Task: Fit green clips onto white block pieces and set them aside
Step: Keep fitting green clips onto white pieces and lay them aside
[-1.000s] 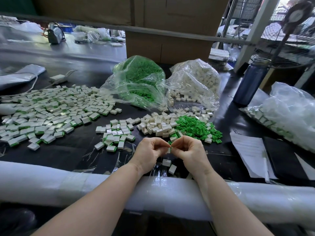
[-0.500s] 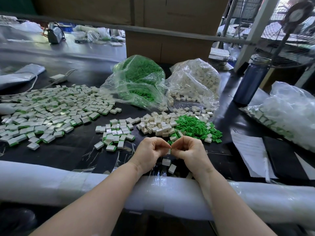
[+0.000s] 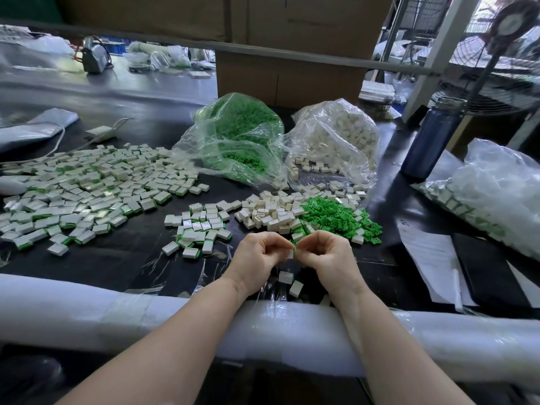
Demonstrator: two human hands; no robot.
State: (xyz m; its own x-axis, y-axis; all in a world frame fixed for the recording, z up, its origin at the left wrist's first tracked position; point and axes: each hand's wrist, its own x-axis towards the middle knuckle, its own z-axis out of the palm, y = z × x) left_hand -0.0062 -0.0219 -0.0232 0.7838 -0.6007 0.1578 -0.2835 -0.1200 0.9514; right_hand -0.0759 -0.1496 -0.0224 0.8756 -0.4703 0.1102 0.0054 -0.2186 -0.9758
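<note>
Here, a person's left hand [image 3: 258, 258] and right hand [image 3: 327, 257] meet knuckle to knuckle above a black table [image 3: 122, 258], fingers curled, pinching between their tips a white block [image 3: 290, 254] with a green clip [image 3: 294, 245] showing at its top edge; the piece sits in the narrow gap between the two thumbs, mostly hidden. Two loose blocks [image 3: 290, 283] lie on the table just below the hands. Just beyond the hands are a pile of bare blocks [image 3: 268, 210] and, beside it on the right, loose clips [image 3: 339, 216]. Finished pieces [image 3: 87, 194] spread wide at left. Behind stand a bag of clips [image 3: 242, 135] and a bag of blocks [image 3: 342, 138]. Both forearms rest on a white padded roll [image 3: 117, 314] at the near edge.
</note>
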